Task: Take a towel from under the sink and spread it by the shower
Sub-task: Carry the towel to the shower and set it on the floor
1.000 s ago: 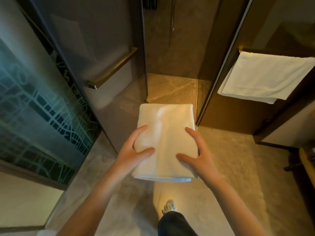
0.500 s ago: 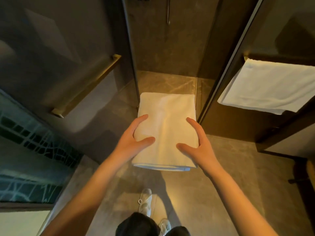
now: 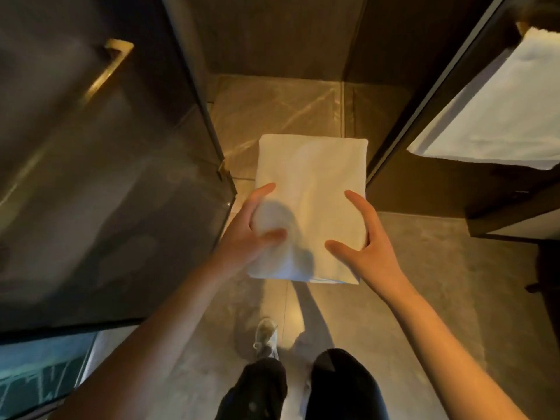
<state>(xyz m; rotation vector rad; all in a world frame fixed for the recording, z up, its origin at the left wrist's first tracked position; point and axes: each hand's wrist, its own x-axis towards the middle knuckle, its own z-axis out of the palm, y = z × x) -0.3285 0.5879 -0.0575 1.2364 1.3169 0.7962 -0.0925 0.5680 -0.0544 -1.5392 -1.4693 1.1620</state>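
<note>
A folded white towel [image 3: 315, 183] is held flat in front of me, over the threshold of the shower [image 3: 281, 101]. My left hand [image 3: 245, 241] grips its left edge, thumb on top and slightly blurred. My right hand [image 3: 368, 247] grips its right edge, thumb on top, fingers underneath. The towel stays folded in a thick rectangle. The tiled shower floor lies just beyond it.
The open glass shower door [image 3: 100, 165] with a brass handle [image 3: 106, 74] stands at the left. A second white towel [image 3: 500, 110] hangs on a rail at the right. My legs and a white shoe [image 3: 266, 338] are on the grey floor below.
I have stepped closer to the shower, and the view has tilted down. The towel remains in both hands; my left thumb has shifted on its top.
</note>
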